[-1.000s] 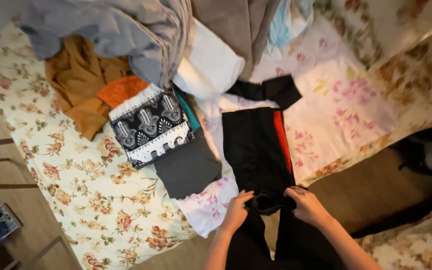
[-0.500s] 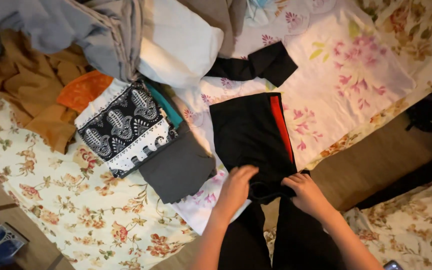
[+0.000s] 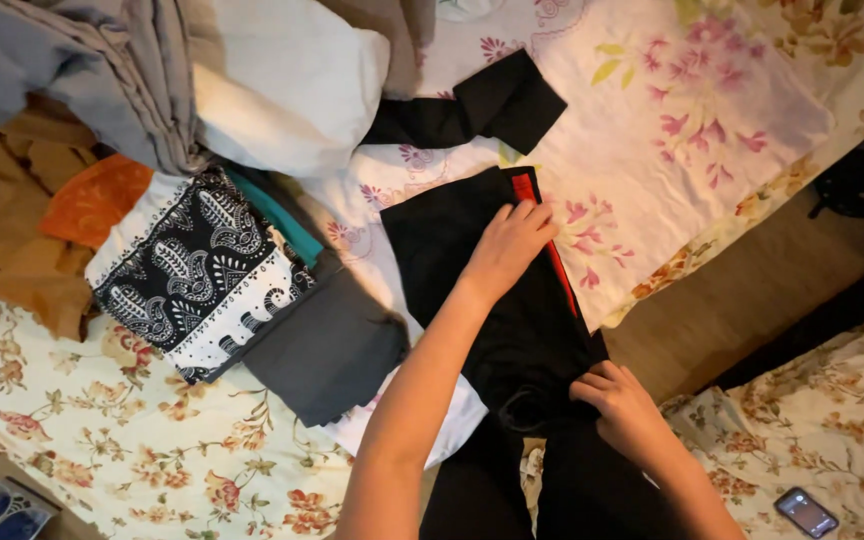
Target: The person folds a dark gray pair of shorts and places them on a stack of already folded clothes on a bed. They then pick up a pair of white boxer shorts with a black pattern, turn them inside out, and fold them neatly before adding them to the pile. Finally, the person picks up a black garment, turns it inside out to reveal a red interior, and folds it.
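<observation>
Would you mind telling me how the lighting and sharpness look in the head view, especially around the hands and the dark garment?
Head view: warm, dim light; the black garment is so dark its folds barely show; the left hand and right hand are evenly lit and fairly sharp; the white cloth looks nearly washed out; the corners fall into shadow.

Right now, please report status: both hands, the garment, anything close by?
Left hand flat on black garment with red stripe. Right hand pinches its near edge. Folded grey cloth and patterned black-and-white cloth lie beside it.
</observation>
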